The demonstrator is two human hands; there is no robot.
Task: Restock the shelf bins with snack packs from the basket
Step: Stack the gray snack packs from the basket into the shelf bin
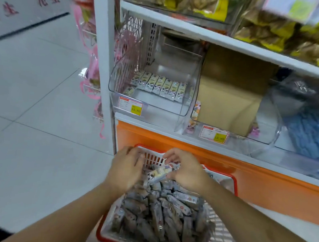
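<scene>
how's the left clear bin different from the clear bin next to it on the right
The left clear bin holds a tidy row of snack packs standing along its back, with bare floor in front; the right clear bin is mostly filled by a brown cardboard box, with only a few packs showing at its front corners. The left bin sits beside the white shelf post; the right bin sits further along. Both are transparent and carry a price label with a yellow tag.
</scene>
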